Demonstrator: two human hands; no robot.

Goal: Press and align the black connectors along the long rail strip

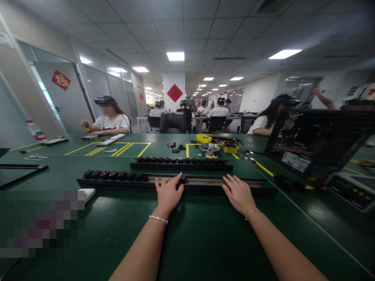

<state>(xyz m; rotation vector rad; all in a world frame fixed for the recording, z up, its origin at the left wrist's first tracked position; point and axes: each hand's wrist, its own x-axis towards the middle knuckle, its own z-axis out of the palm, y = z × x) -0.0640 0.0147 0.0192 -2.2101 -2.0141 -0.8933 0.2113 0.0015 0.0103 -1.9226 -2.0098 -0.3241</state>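
A long black channel (207, 189) lies across the table in front of me, with a pale inner strip visible along its middle. Several black socket-like modules (113, 175) sit in a row in its left part. My left hand (170, 193) is over the middle of the channel, index finger and thumb at a single black module (183, 179); the fingertips partly hide the contact. Farther right, my right hand (239, 194) rests with outstretched fingers on the channel's edge, holding nothing. Behind it lies a second black channel (181, 167), lined with similar modules.
A metal bowl (209, 148) and yellow bins (204, 138) stand beyond the channels. An open black computer case (301, 144) and a boxy device (351, 189) are on the right. A white-ended strip (87, 194) lies left. People sit across the green table (199, 238).
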